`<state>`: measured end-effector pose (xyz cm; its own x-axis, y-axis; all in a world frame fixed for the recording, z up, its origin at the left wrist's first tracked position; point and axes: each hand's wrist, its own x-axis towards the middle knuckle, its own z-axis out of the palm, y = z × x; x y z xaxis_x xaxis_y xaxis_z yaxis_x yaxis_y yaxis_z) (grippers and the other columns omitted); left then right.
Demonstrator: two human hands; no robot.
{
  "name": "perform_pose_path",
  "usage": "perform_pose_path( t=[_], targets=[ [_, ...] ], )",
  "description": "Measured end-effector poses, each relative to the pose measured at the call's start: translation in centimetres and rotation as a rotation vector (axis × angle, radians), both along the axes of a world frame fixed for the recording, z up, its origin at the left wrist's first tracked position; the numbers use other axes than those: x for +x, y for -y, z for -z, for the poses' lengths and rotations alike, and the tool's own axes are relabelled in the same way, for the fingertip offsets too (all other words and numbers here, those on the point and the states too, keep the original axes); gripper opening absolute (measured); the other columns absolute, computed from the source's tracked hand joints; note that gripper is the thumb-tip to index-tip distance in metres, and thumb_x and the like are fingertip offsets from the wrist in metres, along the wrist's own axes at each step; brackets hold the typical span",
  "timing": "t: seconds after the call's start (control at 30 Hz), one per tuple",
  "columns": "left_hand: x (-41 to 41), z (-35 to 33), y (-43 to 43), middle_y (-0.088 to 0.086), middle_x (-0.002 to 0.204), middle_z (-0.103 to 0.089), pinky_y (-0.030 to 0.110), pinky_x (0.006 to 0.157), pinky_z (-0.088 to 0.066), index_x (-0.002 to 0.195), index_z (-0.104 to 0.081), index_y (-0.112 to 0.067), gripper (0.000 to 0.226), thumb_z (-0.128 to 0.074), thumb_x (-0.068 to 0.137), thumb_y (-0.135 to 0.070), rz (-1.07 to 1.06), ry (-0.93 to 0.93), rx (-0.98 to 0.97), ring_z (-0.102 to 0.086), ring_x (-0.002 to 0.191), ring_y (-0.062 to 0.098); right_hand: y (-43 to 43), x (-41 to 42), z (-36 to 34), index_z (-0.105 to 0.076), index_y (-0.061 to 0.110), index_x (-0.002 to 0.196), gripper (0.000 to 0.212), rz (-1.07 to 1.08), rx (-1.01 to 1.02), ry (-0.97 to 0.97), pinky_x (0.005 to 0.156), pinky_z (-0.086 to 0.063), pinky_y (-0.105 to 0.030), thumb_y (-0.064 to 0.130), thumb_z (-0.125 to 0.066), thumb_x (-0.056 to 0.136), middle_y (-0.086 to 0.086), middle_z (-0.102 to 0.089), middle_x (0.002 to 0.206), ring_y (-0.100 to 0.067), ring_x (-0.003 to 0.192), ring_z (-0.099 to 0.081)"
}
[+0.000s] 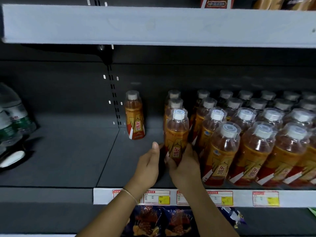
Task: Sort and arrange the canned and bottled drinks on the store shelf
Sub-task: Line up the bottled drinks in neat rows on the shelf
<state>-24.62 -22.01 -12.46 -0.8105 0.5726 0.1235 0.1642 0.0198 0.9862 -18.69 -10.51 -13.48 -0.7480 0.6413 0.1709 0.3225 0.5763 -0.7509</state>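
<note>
Gripping the Dongpeng drink bottle [177, 134] low in the right hand [185, 166], left hand [148, 163] alongside with fingers hidden, the person should seat it upright, label outward, flush against the bottle rows [253, 151] just right.

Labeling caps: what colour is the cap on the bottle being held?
White cap, under a clear overcap, on the held bottle; head view.

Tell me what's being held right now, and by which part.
The right hand grips the front orange bottle around its lower labelled body; the left hand cups beside it, contact unclear.
</note>
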Motion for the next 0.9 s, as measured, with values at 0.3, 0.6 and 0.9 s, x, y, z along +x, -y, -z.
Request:
perform_pose_path(
  t=[0.3,0.6,0.9],
  targets=[
    [-0.4,0.7,0.1,-0.025,0.126,-0.059,0.004,0.097,-0.034,0.140,-0.049,-0.029,0.068,-0.019,0.092,-0.066,0.021,-0.020,-0.050,-0.047,0.122,-0.013,0.2,0.2,0.4,-0.014,0.012,0.157,0.087,0.012,0.014,-0.048,0.115,-0.033,-0.038,0.039,-0.064,0.092,-0.013,-0.035,0.153,-0.029,0.141,-0.034],
    [-1.3,0.4,0.6,-0.018,0.116,-0.069,0.015,0.100,-0.042,0.117,-0.067,-0.041,0.057,-0.021,0.094,-0.066,0.024,-0.059,-0.013,-0.058,0.115,-0.003,1.8,0.4,0.8,-0.045,0.004,0.121,0.065,0.130,0.123,-0.317,0.069,-0.052,-0.030,0.019,-0.086,0.074,-0.014,-0.050,0.117,-0.028,0.091,-0.062],
    [-5.3,0.0,2.8,-0.011,0.103,-0.073,0.025,0.098,-0.044,0.104,-0.069,-0.028,0.056,-0.031,0.090,-0.067,-0.090,-0.071,0.108,-0.064,0.105,0.002,4.3,1.4,-0.2,-0.053,0.013,0.095,0.034,0.163,0.285,-0.368,0.086,-0.048,-0.039,0.016,-0.080,0.075,-0.016,-0.045,0.136,-0.033,0.124,-0.046]
  ],
)
